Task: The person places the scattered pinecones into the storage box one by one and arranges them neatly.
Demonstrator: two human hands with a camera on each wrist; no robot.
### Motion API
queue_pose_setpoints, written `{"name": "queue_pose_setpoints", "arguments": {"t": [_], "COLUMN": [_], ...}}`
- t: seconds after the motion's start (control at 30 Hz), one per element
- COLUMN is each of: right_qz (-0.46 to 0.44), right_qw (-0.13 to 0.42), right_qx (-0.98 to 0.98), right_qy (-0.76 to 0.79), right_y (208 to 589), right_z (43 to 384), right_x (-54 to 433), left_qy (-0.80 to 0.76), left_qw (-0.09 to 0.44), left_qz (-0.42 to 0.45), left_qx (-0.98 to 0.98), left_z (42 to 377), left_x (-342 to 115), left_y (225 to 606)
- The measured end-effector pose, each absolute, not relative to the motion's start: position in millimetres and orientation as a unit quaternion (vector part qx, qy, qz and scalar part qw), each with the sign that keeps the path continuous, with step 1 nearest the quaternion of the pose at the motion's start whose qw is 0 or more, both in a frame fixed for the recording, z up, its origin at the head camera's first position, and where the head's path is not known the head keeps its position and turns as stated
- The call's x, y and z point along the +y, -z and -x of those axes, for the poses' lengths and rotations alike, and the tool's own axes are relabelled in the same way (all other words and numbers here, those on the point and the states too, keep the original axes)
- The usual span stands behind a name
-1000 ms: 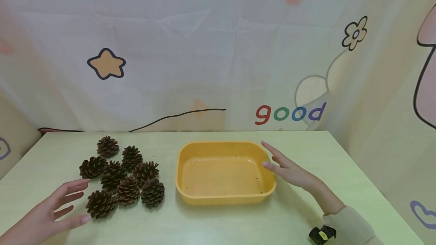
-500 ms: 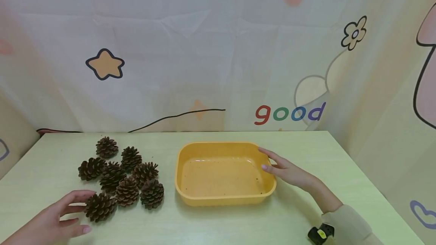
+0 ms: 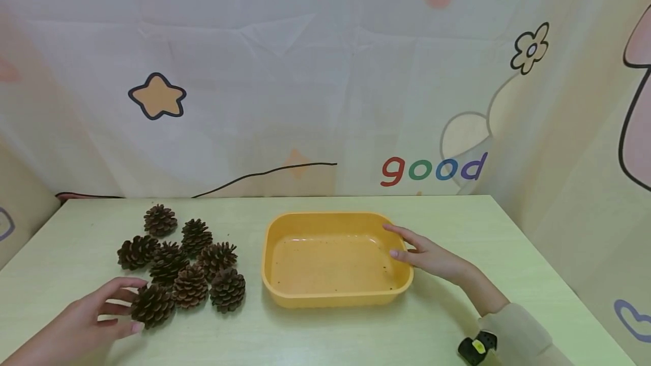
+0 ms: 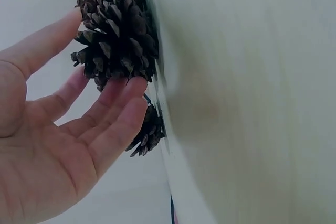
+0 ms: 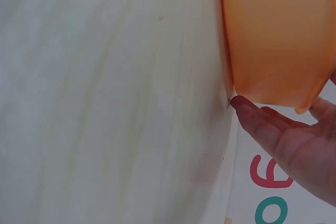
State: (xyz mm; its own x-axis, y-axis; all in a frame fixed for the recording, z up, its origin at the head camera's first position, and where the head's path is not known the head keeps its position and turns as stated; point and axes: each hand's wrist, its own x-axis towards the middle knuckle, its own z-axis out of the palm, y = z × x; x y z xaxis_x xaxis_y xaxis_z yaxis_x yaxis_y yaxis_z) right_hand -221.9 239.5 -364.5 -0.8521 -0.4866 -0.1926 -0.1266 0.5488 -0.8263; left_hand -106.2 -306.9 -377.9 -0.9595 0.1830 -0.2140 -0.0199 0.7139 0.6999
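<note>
A group of brown pine cones [image 3: 190,286] lies on the left of the table. My left hand [image 3: 96,315] is at the nearest-left pine cone [image 3: 153,305], fingers bent along one side and thumb on the other. Seen from the left wrist, fingertips touch this pine cone [image 4: 116,35], which sits against the tabletop. A yellow rectangular basin [image 3: 335,300] with a few dark specks inside stands mid-table. At its right end my right hand [image 3: 437,256] holds the rim, thumb over the edge. In the right wrist view, the fingers [image 5: 257,124] reach under the basin's outer corner [image 5: 278,51].
The pale green table [image 3: 325,338] ends at a printed curtain [image 3: 325,100] behind, with more cloth on both sides. A black strapped device [image 3: 477,348] is by the right sleeve [image 3: 519,329].
My left hand has moved right and closed in around the nearest-left pine cone. My right hand has settled lower onto the basin's rim. Basin and the other pine cones stay put.
</note>
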Motion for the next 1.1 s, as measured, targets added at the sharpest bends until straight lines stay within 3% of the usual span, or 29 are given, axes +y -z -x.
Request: {"name": "queue_pose_setpoints", "arguments": {"t": [0.4, 0.9, 1.1], "right_qz": [0.182, 0.189, 0.184], "right_qw": [0.212, 0.236, 0.237], "right_qx": [0.851, 0.837, 0.835], "right_qy": [0.445, 0.457, 0.461], "right_y": [365.1, 366.2, 366.5], "right_z": [223.6, 230.9, 231.2], "right_x": [241.0, 245.8, 245.5], "left_qy": [-0.360, -0.361, -0.321], "left_qw": [0.061, 0.101, 0.081], "left_qz": [-0.091, -0.038, -0.021], "left_qx": [0.927, 0.926, 0.943], "left_z": [106.5, 111.1, 109.6], "left_x": [-305.4, -305.0, -303.1], "left_y": [385.5, 379.8, 375.6]}}
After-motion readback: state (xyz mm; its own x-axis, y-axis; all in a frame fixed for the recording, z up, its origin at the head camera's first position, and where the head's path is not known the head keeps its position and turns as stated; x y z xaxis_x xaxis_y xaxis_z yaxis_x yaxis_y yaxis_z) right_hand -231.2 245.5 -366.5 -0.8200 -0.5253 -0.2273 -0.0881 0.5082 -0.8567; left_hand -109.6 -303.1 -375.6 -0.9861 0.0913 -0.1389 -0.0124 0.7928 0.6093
